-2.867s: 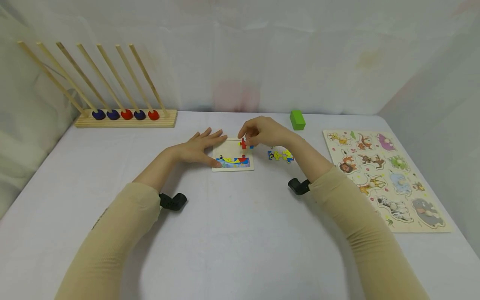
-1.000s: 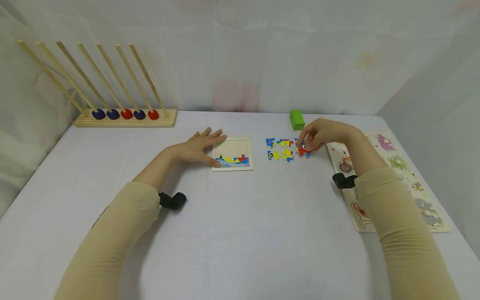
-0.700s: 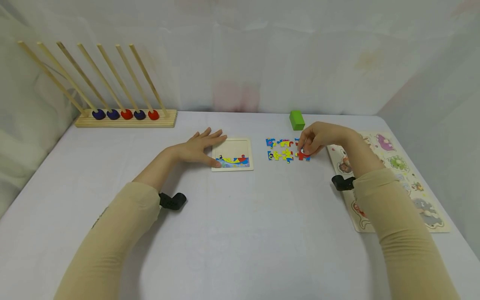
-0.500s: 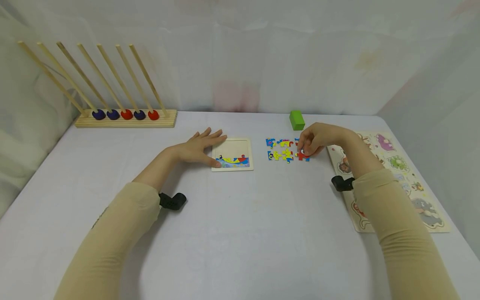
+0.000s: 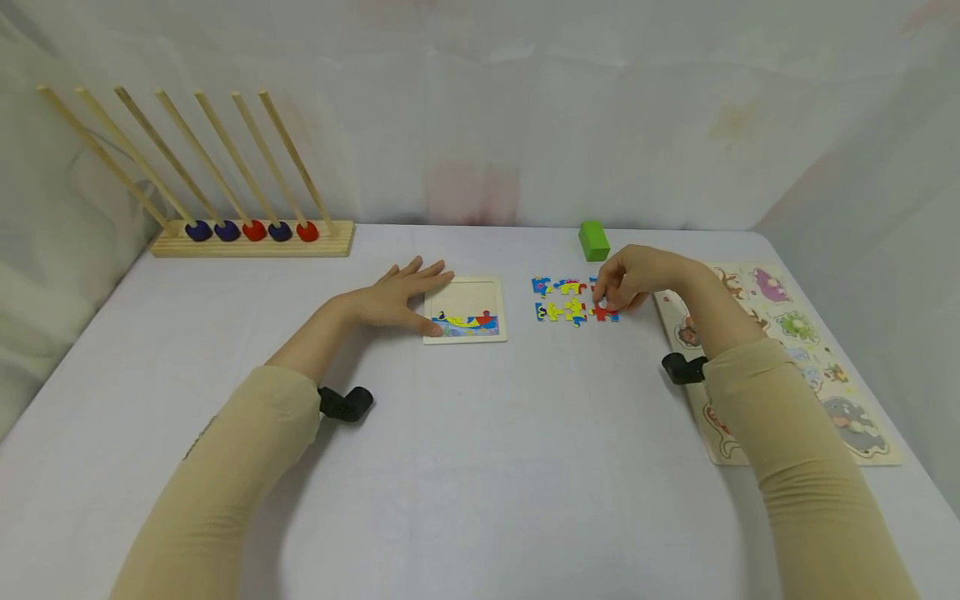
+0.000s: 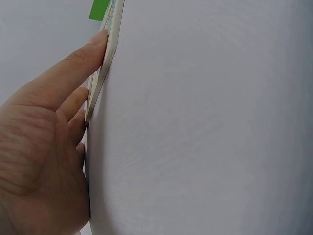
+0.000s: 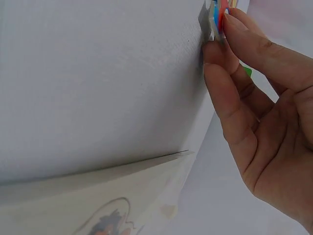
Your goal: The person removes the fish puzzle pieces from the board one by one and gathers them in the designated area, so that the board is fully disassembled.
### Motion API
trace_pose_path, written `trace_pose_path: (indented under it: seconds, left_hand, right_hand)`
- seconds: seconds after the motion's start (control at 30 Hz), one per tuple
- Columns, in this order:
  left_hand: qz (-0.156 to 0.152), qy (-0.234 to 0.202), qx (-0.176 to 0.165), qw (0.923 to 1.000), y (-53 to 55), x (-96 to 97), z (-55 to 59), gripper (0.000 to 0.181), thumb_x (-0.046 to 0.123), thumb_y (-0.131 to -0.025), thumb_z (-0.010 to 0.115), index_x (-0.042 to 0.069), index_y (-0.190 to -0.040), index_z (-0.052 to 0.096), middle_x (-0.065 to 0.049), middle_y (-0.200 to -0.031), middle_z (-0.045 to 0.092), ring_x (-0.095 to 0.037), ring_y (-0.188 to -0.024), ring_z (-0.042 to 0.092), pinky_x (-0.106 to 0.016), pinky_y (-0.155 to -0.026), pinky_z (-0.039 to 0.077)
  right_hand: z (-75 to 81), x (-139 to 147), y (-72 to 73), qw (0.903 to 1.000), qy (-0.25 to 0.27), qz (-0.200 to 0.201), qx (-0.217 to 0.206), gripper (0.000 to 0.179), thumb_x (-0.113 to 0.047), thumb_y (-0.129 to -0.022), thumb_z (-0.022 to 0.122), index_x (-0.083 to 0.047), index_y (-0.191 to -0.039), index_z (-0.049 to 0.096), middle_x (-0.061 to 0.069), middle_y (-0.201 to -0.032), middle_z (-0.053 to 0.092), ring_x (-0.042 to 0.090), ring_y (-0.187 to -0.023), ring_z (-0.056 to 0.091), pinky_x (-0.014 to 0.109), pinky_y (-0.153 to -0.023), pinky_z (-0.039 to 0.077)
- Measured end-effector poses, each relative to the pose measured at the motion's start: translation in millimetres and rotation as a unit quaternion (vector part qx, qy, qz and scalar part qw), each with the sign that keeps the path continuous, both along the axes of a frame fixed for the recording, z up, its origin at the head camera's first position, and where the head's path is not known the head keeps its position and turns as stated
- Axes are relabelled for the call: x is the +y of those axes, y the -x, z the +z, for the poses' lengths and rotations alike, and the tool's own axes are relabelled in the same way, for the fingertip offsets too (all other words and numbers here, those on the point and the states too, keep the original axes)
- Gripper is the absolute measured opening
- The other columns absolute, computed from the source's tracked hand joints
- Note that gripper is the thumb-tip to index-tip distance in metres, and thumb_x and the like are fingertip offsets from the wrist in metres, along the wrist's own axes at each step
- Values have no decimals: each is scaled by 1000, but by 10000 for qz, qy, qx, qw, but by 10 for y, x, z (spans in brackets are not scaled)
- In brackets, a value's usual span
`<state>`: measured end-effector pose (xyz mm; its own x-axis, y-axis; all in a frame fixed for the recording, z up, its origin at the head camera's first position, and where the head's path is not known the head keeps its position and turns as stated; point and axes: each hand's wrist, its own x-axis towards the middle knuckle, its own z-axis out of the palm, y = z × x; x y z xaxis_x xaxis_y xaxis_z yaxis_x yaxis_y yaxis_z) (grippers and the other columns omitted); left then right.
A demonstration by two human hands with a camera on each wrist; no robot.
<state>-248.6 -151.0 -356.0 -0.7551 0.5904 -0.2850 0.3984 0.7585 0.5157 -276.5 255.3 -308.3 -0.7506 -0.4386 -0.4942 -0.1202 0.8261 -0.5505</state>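
My left hand (image 5: 384, 300) lies with spread fingers at the left side of a small wooden puzzle tray (image 5: 472, 292), thumb on its lower left corner. Along the bottom of the tray runs a strip of fitted pieces in blue, yellow and red; the upper part is bare wood. To the right, my right hand (image 5: 637, 271) pinches a red and blue puzzle piece (image 5: 602, 314) between thumb and fingers, low at the table. In the right wrist view the thumb covers part of that piece (image 7: 217, 17). Left of it several loose yellow and blue puzzle pieces (image 5: 555, 311) lie in two rows.
A green block (image 5: 594, 241) stands behind the loose pieces. At the right lies a large animal peg puzzle board (image 5: 723, 454), partly under my right forearm. A wooden rack with upright rods and beads (image 5: 330, 242) stands at the back left.
My right hand has carried the red piece from above the tray's right side rightward to the end of the loose pieces, and lowered it there. My left hand has stayed in place.
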Motion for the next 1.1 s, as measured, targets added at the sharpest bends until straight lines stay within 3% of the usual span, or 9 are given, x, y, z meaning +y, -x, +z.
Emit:
trace_pose_path:
  seconds: [0.27, 0.4, 0.57, 0.73, 1.1]
  left_hand:
    - [9, 18, 17, 10000, -8, -6, 17, 97, 51, -83, 72, 27, -159, 17, 0, -170, 3, -33, -157, -13, -56, -126, -11]
    - [2, 12, 12, 10000, -11, -13, 21, 97, 51, -83, 72, 26, -159, 18, 0, -170, 3, -33, -157, -13, -56, -125, -11]
    - [-19, -26, -3, 10000, -15, -25, 17, 97, 52, -83, 72, 27, -159, 18, 0, -170, 3, -32, -157, -13, -55, -126, -11]
    - [-21, -59, -13, 10000, -11, -34, 10, 97, 53, -83, 72, 27, -159, 18, 1, -170, 3, -31, -157, -13, -55, -126, -11]
    - [-34, -103, -46, 9999, -3, -28, 3, 103, 54, -78, 76, 27, -159, 18, 0, -170, 3, -31, -157, -14, -56, -125, -11]
  right_hand:
    - [57, -77, 3, 9987, 199, -235, 412, 24, -4, -85, 66, -5, -108, 72, 3, -76, 61, 18, -85, 65, 34, -76, 60]
    - [63, -156, -4, 9962, 362, -241, 755, 21, -11, -90, 67, -6, -110, 71, 7, -77, 62, 23, -83, 67, 30, -76, 58]
    - [48, -310, -35, 9898, 635, -285, 1241, 20, -20, -93, 66, -8, -109, 71, 15, -83, 67, 30, -80, 65, 36, -76, 55]
    - [74, -515, -94, 9853, 765, -158, 1520, 20, -21, -94, 64, -10, -109, 70, 17, -87, 67, 35, -80, 62, 38, -70, 52]
    - [31, -985, -186, 9788, 1095, 323, 1699, 17, -21, -93, 66, -12, -107, 71, 7, -82, 63, 24, -75, 60, 27, -67, 49]
